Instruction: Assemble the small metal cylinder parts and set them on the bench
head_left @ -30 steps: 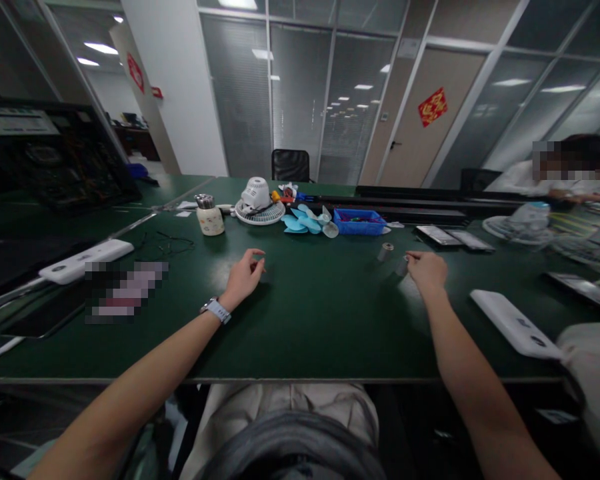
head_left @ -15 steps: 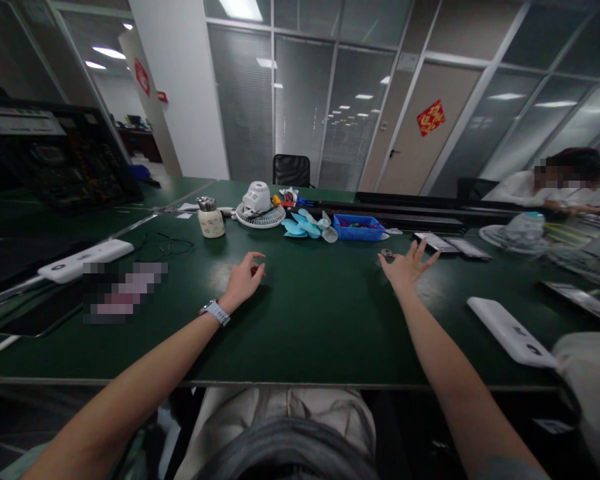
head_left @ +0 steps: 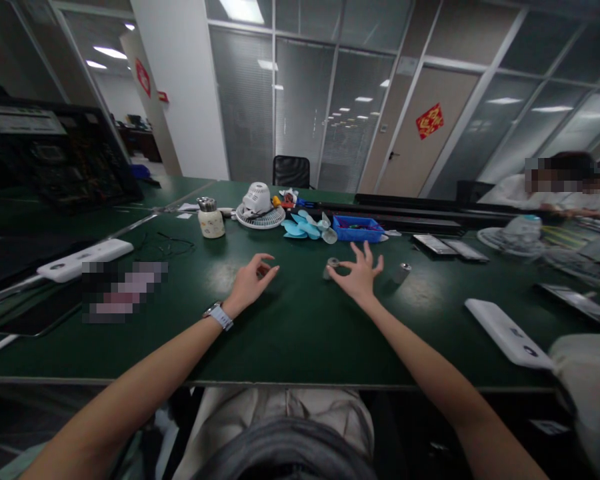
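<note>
My right hand [head_left: 361, 272] is over the middle of the green table [head_left: 300, 340]. Its thumb and forefinger pinch a small metal cylinder [head_left: 331, 266] that stands on the table, and the other fingers are spread. A second metal cylinder [head_left: 403, 272] lies on the table just right of that hand. My left hand [head_left: 251, 281], with a watch on the wrist, rests a short way to the left. Its fingers are curled and thumb and forefinger are close together around something too small to make out.
At the back stand a cream jar [head_left: 211, 219], a white fan motor on a grille [head_left: 258, 204], light blue fan blades [head_left: 304, 225] and a blue tray [head_left: 357, 229]. White power strips [head_left: 84, 259] [head_left: 509, 333] lie left and right. Other people sit at the far right.
My right hand has let go of one cylinder, opened, pinched the other cylinder and slid left with it towards the middle. My left hand has shifted slightly right.
</note>
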The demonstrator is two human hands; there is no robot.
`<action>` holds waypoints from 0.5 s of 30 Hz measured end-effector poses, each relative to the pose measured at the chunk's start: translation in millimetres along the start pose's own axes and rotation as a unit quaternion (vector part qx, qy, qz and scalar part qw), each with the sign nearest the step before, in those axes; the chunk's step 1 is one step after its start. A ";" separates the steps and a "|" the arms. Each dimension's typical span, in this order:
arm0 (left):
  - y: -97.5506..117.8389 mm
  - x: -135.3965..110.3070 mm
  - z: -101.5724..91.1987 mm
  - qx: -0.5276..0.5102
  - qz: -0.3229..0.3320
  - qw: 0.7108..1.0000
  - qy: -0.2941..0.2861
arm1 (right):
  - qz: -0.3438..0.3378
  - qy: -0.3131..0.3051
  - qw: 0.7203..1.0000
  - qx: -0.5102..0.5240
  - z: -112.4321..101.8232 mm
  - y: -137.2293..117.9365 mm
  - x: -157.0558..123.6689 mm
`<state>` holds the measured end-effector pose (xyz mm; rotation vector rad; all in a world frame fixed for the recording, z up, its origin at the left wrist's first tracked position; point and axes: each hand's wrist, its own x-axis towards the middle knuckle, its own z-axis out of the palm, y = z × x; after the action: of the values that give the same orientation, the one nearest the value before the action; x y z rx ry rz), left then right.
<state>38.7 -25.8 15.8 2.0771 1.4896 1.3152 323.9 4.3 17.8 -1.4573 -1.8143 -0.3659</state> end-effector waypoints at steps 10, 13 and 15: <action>19.8 -5.7 9.5 -0.096 0.033 0.995 -0.022 | -0.146 -0.088 0.976 0.138 10.1 -85.9 -22.1; 18.6 -2.7 9.1 -0.097 0.012 0.995 -0.035 | -0.143 -0.116 0.970 0.158 12.5 -83.1 -21.2; 19.8 0.2 7.0 -0.098 0.005 0.994 -0.048 | -0.136 -0.135 0.966 0.175 16.1 -81.7 -21.5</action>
<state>56.4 -32.3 25.0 1.9952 1.2579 1.2890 243.5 -25.5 10.9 -1.0536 -2.1771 0.0279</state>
